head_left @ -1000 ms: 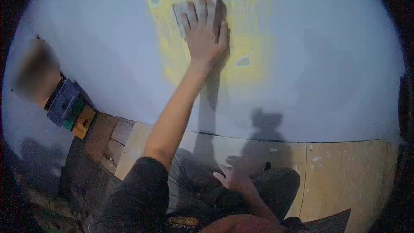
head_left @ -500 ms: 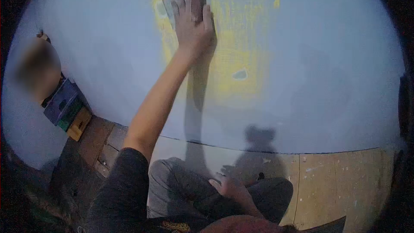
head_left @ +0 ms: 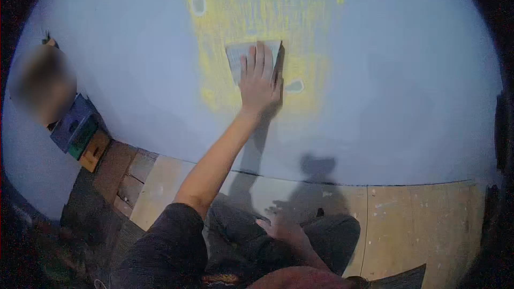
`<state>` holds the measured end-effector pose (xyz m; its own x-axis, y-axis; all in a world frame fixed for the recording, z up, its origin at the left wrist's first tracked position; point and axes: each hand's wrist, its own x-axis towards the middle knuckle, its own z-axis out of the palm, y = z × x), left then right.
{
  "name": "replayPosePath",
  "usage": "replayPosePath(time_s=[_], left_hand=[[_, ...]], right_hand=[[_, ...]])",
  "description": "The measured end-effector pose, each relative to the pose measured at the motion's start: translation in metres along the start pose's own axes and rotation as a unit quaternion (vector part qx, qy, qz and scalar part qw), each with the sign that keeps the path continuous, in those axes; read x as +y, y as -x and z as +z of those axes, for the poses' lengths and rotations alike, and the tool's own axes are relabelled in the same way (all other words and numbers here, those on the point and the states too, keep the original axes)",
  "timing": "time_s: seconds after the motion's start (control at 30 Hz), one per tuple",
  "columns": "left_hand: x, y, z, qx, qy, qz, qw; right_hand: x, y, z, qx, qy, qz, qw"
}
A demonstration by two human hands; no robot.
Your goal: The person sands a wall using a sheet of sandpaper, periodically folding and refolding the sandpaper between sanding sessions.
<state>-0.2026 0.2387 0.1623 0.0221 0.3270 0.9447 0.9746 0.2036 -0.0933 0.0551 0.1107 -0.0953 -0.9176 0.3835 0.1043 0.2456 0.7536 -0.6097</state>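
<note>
Pale grey-blue plastered wall (head_left: 407,75) fills most of the head view, with a rough yellow patch of scraped paint (head_left: 257,16) in its upper middle. Two small grey spots sit in that patch, one near its upper left corner (head_left: 198,4) and one just right of the raised hand (head_left: 294,85).

Left hand (head_left: 259,83) is stretched up on a bare forearm from a dark sleeve (head_left: 171,241) and lies flat against the wall. Its fingers (head_left: 259,59) are straight, close together and spread over a pale rectangular sheet of sanding paper (head_left: 235,56), pressing it onto the yellow patch rather than curling around it. The sheet's upper edge and left side show beyond the fingertips; the rest is covered by the hand. The hand's shadow falls on the wall just below and to the right of the wrist.

Right hand (head_left: 284,230) rests low in the view on the person's grey-trousered knee (head_left: 332,235), fingers loosely bent and holding nothing that can be seen.

Below the wall runs a light tan tiled floor (head_left: 423,219) flecked with pale spots. At left, stacked blue, green and orange boxes (head_left: 80,131) stand against the wall, beside another person whose figure is blurred.
</note>
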Motion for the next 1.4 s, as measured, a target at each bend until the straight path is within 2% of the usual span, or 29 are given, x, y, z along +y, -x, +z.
replayPosePath(time_s=[0.03, 0.1, 0.13, 0.17, 0.23, 0.27, 0.3, 0.37, 0.4, 0.43, 0.5, 0.53, 0.6, 0.67, 0.7, 0.73, 0.83, 0.87, 0.93, 0.97, 1.07, 1.1, 1.2, 1.23, 1.27, 1.3, 1.33, 1.37, 1.4], left_hand=[[0.005, 0.034, 0.004, -0.034, 0.014, -0.007, 0.999], [0.011, 0.085, 0.006, -0.099, 0.051, -0.022, 0.994], [0.009, 0.094, 0.005, -0.115, 0.059, -0.018, 0.991], [0.007, 0.091, 0.004, -0.113, 0.055, -0.012, 0.992], [-0.001, 0.075, 0.007, -0.109, 0.047, -0.002, 0.993], [-0.005, 0.053, 0.000, -0.086, 0.052, 0.013, 0.995], [-0.014, 0.017, -0.013, -0.063, 0.058, 0.028, 0.996], [-0.022, -0.063, -0.032, 0.016, 0.095, 0.014, 0.995], [-0.032, -0.106, -0.038, 0.099, 0.071, 0.075, 0.990], [-0.039, -0.145, -0.049, 0.132, 0.033, 0.092, 0.986], [-0.028, -0.201, -0.094, 0.090, 0.072, 0.029, 0.993], [-0.044, -0.219, -0.082, 0.134, 0.075, 0.014, 0.988], [-0.041, -0.221, -0.094, 0.138, 0.063, 0.056, 0.987], [-0.025, -0.195, -0.090, 0.124, 0.060, 0.023, 0.990], [-0.046, -0.178, -0.055, 0.197, 0.011, 0.084, 0.977], [-0.044, -0.151, -0.043, 0.182, -0.016, 0.063, 0.981], [-0.021, -0.055, -0.026, 0.060, 0.011, -0.002, 0.998], [-0.012, -0.017, -0.019, -0.012, 0.009, -0.028, 0.999], [0.001, 0.060, -0.012, -0.087, 0.031, -0.052, 0.994], [0.007, 0.087, -0.013, -0.129, 0.047, -0.070, 0.988], [0.004, 0.129, -0.008, -0.158, 0.047, -0.058, 0.985], [0.002, 0.124, -0.011, -0.131, 0.055, -0.045, 0.989], [-0.012, 0.072, -0.028, -0.161, 0.057, -0.030, 0.985], [-0.023, 0.040, -0.029, -0.124, 0.035, -0.013, 0.992], [-0.033, 0.002, -0.029, -0.087, 0.013, 0.003, 0.996], [-0.031, -0.040, -0.039, -0.005, 0.054, -0.002, 0.999], [-0.040, -0.078, -0.035, 0.070, 0.063, 0.026, 0.995], [-0.029, -0.115, -0.054, 0.078, 0.010, 0.036, 0.996], [-0.038, -0.151, -0.054, 0.133, -0.013, 0.052, 0.990]], right_hand=[[-0.016, 0.003, -0.016, -0.020, 0.062, 0.021, 0.998], [-0.012, 0.009, -0.009, -0.037, 0.034, 0.052, 0.997], [-0.010, 0.010, -0.007, -0.042, 0.021, 0.067, 0.997], [-0.014, 0.008, -0.013, -0.051, 0.074, 0.066, 0.994], [-0.026, 0.008, -0.028, -0.070, 0.025, 0.100, 0.992], [-0.029, 0.012, -0.032, -0.083, 0.000, 0.119, 0.989], [-0.015, 0.014, -0.015, -0.025, 0.105, 0.040, 0.993], [-0.023, 0.011, -0.023, -0.052, 0.043, 0.096, 0.993], [-0.027, 0.008, -0.026, -0.065, 0.011, 0.123, 0.990], [-0.014, 0.006, -0.017, -0.042, 0.043, 0.069, 0.996], [-0.012, 0.007, -0.014, -0.040, 0.090, 0.055, 0.994], [-0.012, 0.005, -0.015, -0.039, 0.114, 0.047, 0.992], [-0.015, 0.000, -0.015, -0.073, 0.091, 0.076, 0.990], [-0.021, -0.002, -0.014, -0.108, 0.063, 0.104, 0.987], [-0.030, -0.006, -0.025, -0.125, 0.061, 0.094, 0.986], [-0.027, -0.007, -0.022, -0.120, 0.054, 0.089, 0.987], [-0.025, -0.005, -0.008, -0.112, 0.034, 0.078, 0.990], [-0.027, -0.003, -0.012, -0.111, 0.081, 0.051, 0.989], [-0.035, -0.002, -0.024, -0.106, 0.178, 0.000, 0.978], [-0.021, -0.006, -0.011, -0.135, 0.094, 0.043, 0.985], [0.019, 0.000, 0.023, -0.082, 0.102, 0.078, 0.988], [0.024, -0.004, 0.019, -0.133, 0.128, 0.088, 0.979], [0.030, -0.014, 0.004, -0.238, 0.040, 0.149, 0.959], [0.067, -0.008, 0.026, -0.142, 0.214, -0.094, 0.962], [0.106, -0.002, 0.051, 0.062, 0.419, -0.271, 0.864], [0.099, -0.005, 0.045, -0.071, 0.338, -0.186, 0.920], [0.086, -0.006, 0.039, -0.121, 0.271, -0.106, 0.949], [0.072, -0.005, 0.031, -0.142, 0.216, -0.036, 0.965], [0.058, -0.004, 0.024, -0.154, 0.185, 0.008, 0.971]])
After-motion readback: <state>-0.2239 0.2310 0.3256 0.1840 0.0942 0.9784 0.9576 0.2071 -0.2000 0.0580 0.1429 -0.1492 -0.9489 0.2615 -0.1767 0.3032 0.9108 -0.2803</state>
